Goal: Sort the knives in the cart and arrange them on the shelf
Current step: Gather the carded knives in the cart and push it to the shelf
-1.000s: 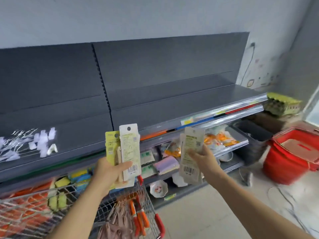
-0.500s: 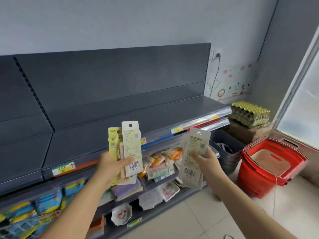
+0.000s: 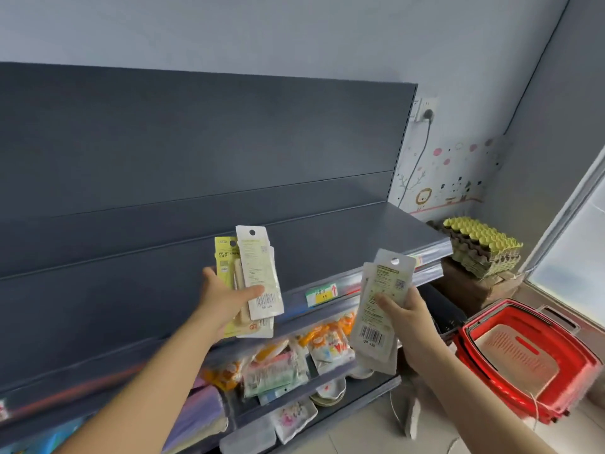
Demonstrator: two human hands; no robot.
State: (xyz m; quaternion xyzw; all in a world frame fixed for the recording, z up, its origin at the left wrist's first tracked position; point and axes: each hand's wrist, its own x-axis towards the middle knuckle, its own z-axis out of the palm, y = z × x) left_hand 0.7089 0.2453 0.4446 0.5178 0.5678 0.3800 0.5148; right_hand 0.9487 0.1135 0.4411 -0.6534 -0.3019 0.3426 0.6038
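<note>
In front of the dark grey shelf [image 3: 203, 257], the left hand [image 3: 226, 299] grips a fan of carded fruit knives [image 3: 262, 276] with the thumb across their faces: a yellow card behind, white-backed ones in front. At 3 o'clock from it, the right hand [image 3: 409, 316] grips a second bundle of white-backed packs [image 3: 376, 309], barcodes toward the camera. The cart is out of view, and no knife lies on the shelf yet.

The step looks like the start of placing. Both bundles are raised just short of the shelf's front lip, which carries a yellow-green price tag [image 3: 322, 294] between the two hands. The next move probably calls for reaching over that lip toward 12 o'clock and laying one kind down flat, or leaning it on the back panel, while the other hand waits.

There is plenty of room, since the board is bare across its visible width. Its right end stops at 2 o'clock, with egg trays [image 3: 481, 244] just beyond it. A red basket [image 3: 530, 355] sits on the floor at 4 o'clock — well apart from the reach. Snack packets [image 3: 294, 362] fill the lower shelf at 6 o'clock.
</note>
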